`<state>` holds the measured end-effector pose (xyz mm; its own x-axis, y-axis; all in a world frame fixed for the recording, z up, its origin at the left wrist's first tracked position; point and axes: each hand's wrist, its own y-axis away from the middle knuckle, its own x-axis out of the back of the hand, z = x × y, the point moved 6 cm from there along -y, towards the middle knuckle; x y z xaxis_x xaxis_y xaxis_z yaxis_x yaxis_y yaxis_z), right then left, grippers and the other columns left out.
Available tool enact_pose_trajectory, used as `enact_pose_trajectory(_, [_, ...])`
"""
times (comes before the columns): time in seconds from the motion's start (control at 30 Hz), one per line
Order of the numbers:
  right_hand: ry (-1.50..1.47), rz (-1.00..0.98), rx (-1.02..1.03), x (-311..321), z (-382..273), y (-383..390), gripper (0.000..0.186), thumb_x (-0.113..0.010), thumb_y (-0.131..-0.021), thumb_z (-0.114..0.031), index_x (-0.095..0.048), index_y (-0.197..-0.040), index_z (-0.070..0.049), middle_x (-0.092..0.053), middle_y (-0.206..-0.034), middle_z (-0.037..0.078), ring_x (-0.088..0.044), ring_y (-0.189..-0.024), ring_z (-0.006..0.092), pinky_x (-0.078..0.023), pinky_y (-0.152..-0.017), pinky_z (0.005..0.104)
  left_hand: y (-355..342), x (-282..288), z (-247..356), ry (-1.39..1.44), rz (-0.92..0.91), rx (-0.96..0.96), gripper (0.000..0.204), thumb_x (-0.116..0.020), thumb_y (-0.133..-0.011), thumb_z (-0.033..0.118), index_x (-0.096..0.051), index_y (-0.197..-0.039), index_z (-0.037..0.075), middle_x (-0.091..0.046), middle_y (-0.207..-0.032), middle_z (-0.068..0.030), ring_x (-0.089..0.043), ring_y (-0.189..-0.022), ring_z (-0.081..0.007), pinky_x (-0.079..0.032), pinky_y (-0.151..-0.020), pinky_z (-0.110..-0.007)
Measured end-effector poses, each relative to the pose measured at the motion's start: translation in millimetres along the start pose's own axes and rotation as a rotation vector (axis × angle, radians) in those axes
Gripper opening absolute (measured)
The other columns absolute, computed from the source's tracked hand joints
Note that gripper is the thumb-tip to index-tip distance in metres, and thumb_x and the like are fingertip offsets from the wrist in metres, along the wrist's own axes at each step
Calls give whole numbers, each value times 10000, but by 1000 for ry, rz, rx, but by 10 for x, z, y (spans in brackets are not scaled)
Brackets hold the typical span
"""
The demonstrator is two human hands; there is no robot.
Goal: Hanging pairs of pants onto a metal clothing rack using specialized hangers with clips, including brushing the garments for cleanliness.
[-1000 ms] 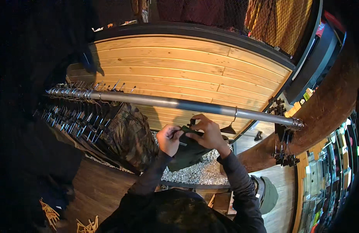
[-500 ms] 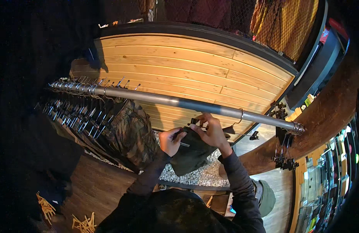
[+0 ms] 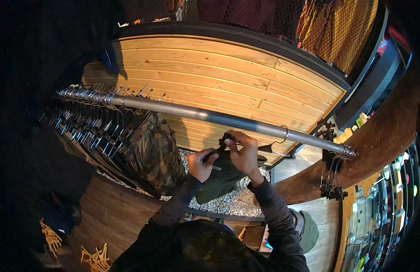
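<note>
My left hand [image 3: 200, 167] is closed on the top edge of a dark green garment [image 3: 223, 181], which hangs down over white pebbles. My right hand [image 3: 243, 157] grips a black hanger clip [image 3: 226, 141] just above that edge, thumb and fingers pressed on it. A hanger hook [image 3: 286, 133] is over the metal rail [image 3: 205, 115] to the right of my hands; part of that hanger is hidden behind the garment and my right hand. A small pale strip [image 3: 216, 168] shows on the garment below my left thumb.
Clip hangers with dark and camouflage trousers [image 3: 151, 158] crowd the rail's left. More black clips [image 3: 328, 181] hang beside a curved rusty beam [image 3: 364, 131]. Behind is a wooden panel [image 3: 210, 63], below a pebble bed [image 3: 232, 204]. Pale wooden pieces [image 3: 96, 258] lie lower left; shelving stands right.
My right thumb has shifted up from the garment onto the black clip, and that hand sits slightly higher. My left hand stays on the edge. The whole view has shifted a little.
</note>
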<state>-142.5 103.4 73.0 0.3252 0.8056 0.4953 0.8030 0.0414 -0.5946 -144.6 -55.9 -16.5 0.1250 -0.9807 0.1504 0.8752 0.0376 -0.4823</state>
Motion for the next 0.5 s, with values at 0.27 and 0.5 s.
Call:
enact_pose_trajectory(0.27, [-100,170,29,31,-141,49,149,-656,-848,45,-705,-989,52,-718,-892,160,-698,-810,208,-532,-748,296,-18,116,111,-35,64,-53,163,-753,-814,30,-723,-951,-53,-722,-776,-177,-706,-670,-209,-531,-620,-326])
enact_pose_trajectory(0.5, [-154,161,8,10,-100,143,177,-635,-809,94,-704,-969,64,-710,-860,131,-671,-799,186,-525,-746,284,-37,36,197,2,135,-113,146,-759,-819,20,-720,-942,-47,-729,-814,-167,-697,-691,-185,-528,-623,-323])
